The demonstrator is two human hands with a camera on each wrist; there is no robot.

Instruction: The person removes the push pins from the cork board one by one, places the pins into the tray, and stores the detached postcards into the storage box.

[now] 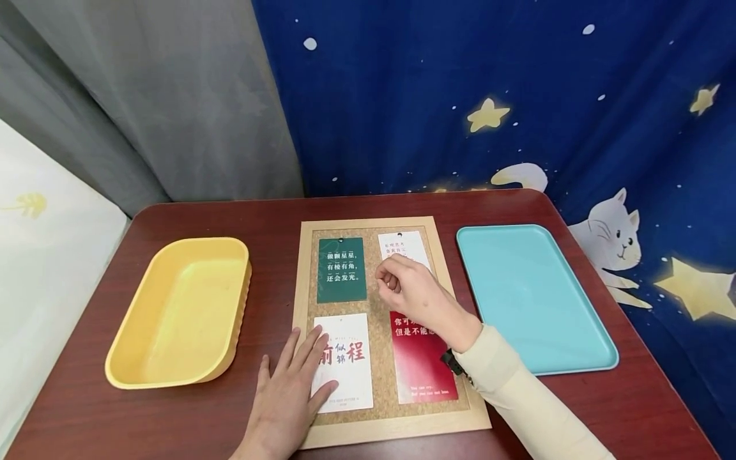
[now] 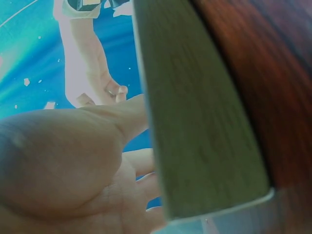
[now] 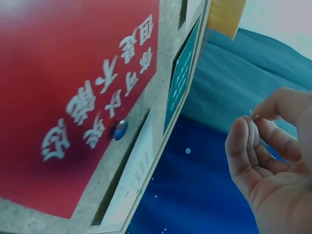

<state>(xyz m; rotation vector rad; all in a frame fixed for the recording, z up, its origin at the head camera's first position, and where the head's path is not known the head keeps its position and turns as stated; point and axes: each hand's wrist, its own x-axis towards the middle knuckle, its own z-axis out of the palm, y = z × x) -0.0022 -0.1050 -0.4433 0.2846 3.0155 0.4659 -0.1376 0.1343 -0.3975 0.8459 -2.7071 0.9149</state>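
My right hand [image 1: 414, 289] is raised over the cork board [image 1: 381, 383] and pinches a small pin [image 3: 253, 116] between thumb and fingertips; its thin metal point shows in the right wrist view. With spread fingers, my left hand [image 1: 287, 383] rests on the board's left wooden frame and on the white card [image 1: 345, 390] with red and blue characters. Above that card is a green card [image 1: 342, 291], pinned at its top. A white card [image 1: 418, 246] at the top right and a red card [image 1: 425, 367] below it are partly hidden by my right hand.
A deep yellow bin [image 1: 190, 306] stands left of the board. To the right lies a flat light-blue tray [image 1: 531, 287]. A blue pin [image 3: 121, 130] sits at the red card's top edge. Curtains [image 1: 402, 96] hang behind the dark red table [image 1: 270, 255].
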